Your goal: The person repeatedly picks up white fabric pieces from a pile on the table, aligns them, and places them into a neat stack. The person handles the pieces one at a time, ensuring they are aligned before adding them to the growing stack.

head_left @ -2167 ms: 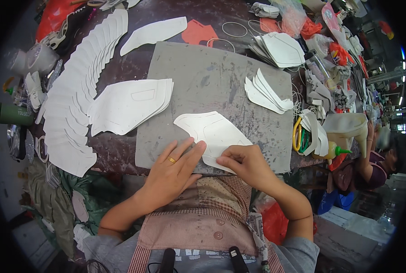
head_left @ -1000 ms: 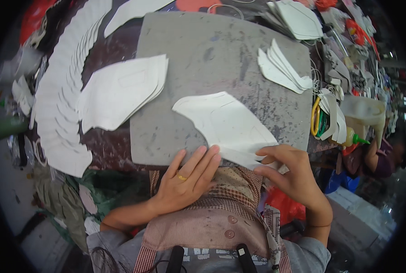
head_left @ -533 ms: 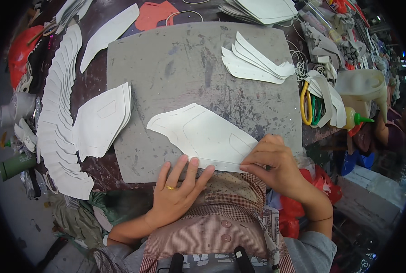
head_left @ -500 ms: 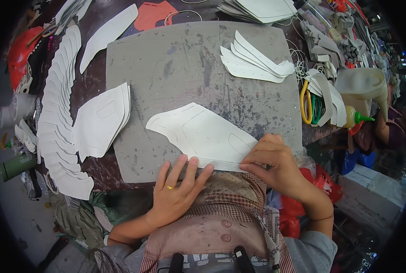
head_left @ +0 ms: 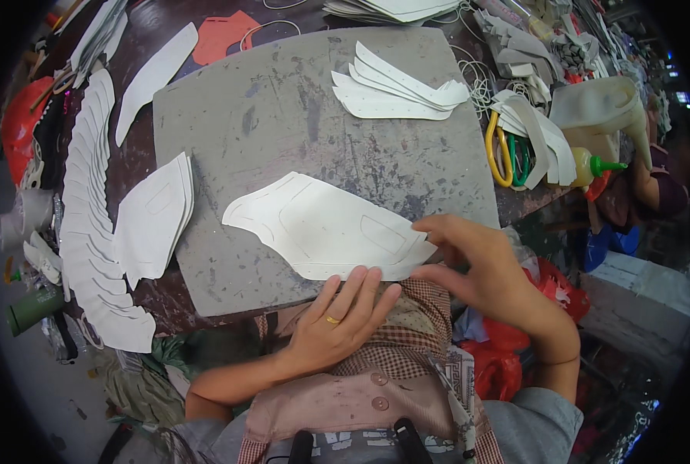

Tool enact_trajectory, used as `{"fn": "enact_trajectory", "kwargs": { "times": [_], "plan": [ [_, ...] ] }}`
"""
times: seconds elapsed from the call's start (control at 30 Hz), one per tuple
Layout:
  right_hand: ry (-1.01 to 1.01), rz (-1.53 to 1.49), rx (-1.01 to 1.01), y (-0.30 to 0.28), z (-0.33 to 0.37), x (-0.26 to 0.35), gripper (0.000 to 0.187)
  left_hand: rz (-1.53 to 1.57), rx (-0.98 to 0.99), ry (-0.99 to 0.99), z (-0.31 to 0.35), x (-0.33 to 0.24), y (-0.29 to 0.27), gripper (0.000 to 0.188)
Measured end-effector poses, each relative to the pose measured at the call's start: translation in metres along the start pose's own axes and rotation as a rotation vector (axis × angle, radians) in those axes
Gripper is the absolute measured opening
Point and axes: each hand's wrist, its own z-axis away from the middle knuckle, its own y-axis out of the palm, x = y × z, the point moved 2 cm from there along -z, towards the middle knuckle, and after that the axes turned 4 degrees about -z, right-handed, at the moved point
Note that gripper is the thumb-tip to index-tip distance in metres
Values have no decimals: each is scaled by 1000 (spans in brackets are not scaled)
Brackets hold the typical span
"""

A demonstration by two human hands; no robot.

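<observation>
The counter [head_left: 140,158] carries a grey slab [head_left: 314,116], stained and pitted. At the slab's near edge lies a white sheet [head_left: 326,228] — flat, cut to a curved outline with a pointed left end, faint traced lines on its face. The left hand [head_left: 337,325] lies flat, fingers spread, tips on the sheet's near edge. The right hand [head_left: 476,259] pinches the sheet's right end — thumb below, fingers above.

The white cut piece [head_left: 326,230] slid toward the slab's near edge and lay flatter. The left hand [head_left: 337,329] slipped off its top to the near edge, fingertips just touching, while the right hand [head_left: 480,263] moved to pinch its right tip.
</observation>
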Motion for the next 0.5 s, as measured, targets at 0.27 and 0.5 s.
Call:
{"fn": "enact_trajectory", "kwargs": {
  "times": [0.27, 0.5],
  "plan": [
    [225, -280, -182, 15, 10, -32, 26, -74, -66, -97, -8, -11, 6, 50],
    [224, 28, 100, -7, -17, -21, 15, 260, 159, -99, -33, 9, -15, 46]
  ]
}}
